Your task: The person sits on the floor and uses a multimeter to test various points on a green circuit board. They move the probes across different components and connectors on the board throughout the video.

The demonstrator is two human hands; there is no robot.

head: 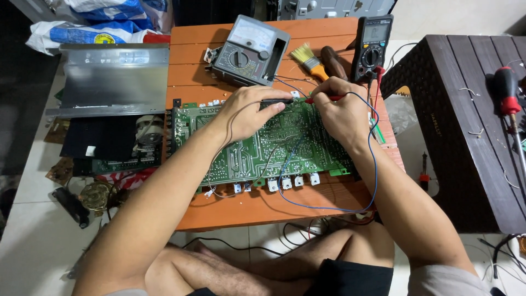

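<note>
A large green circuit board [257, 151] lies solder side up on a low orange table [263, 211]. My left hand [246, 112] rests on the board and grips a black test probe [276, 101], tip toward the middle. My right hand [339, 109] grips a red test probe [323, 99], its tip close to the black one near the board's far edge. Red and blue leads [329, 208] loop from the probes around my right forearm. A black digital multimeter [372, 46] stands just beyond my right hand.
A grey analog meter [249, 52], a yellow-bristled brush [309, 60] and a brown-handled tool [334, 63] lie at the table's far side. Left are a metal chassis cover [112, 77] and loose parts [96, 194]. A dark stool [466, 126] with a red-handled screwdriver [507, 96] stands right.
</note>
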